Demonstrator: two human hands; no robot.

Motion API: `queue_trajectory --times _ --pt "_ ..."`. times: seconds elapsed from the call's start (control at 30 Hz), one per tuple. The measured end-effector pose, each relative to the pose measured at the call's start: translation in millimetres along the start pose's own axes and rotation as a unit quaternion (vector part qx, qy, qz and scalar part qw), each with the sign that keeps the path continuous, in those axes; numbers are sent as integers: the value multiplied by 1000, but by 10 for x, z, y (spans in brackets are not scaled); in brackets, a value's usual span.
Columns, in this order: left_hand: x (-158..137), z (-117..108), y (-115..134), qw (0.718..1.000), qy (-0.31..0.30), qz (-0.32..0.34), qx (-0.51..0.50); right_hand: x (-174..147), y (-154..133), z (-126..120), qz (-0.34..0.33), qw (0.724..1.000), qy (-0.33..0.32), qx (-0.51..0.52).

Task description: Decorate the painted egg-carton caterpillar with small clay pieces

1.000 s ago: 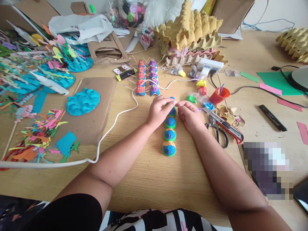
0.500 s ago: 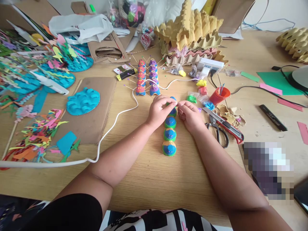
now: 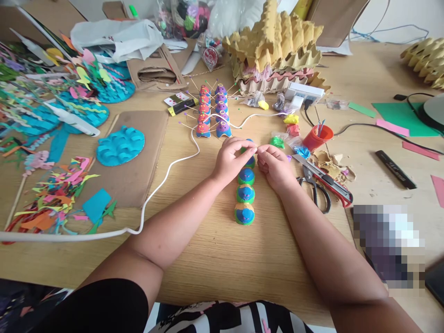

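Observation:
My left hand [image 3: 231,157] and my right hand [image 3: 274,165] meet fingertip to fingertip, both closed in a pinch. Whatever lies between the fingers is too small to name. Under and in front of them runs a row of egg-carton cups [image 3: 245,194] covered in blue and green, some with orange patches and small faces. The far cups are partly hidden by my left hand. Beyond my hands stand two more rows of painted cups, one red and blue [image 3: 204,111] and one purple and blue [image 3: 222,111], with thin sticks poking outward.
To the right lie a utility knife [image 3: 326,178], scissors [image 3: 316,189], a red cup [image 3: 317,138] and bagged green clay [image 3: 277,141]. A white cord [image 3: 166,173] crosses the table at left, past cardboard [image 3: 138,185] and paper scraps [image 3: 65,194]. Egg trays [image 3: 277,46] are stacked behind.
My hands stay pinched together in almost the same place. The whole view has shifted very slightly; nothing else has visibly moved.

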State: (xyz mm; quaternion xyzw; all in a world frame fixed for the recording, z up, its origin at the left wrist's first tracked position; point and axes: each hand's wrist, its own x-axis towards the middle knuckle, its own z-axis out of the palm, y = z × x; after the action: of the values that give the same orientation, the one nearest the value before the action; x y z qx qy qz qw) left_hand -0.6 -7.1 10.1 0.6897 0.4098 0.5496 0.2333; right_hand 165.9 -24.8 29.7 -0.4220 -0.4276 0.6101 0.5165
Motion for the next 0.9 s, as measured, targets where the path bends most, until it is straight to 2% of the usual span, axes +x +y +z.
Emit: queue_trajectory --times 0.27,0.5,0.7,0.9 --pt "-6 11 -37 1000 11 -2 5 1 3 -7 -1 1000 -8 7" --pt "-10 -5 -11 999 10 -21 -29 5 10 -4 1 1000 -1 5" --pt "-1 3 -10 1000 3 -3 -20 3 -4 5 1 1000 -1 8" --pt "-2 12 -23 1000 9 -13 -14 3 2 0 1 1000 -8 1"
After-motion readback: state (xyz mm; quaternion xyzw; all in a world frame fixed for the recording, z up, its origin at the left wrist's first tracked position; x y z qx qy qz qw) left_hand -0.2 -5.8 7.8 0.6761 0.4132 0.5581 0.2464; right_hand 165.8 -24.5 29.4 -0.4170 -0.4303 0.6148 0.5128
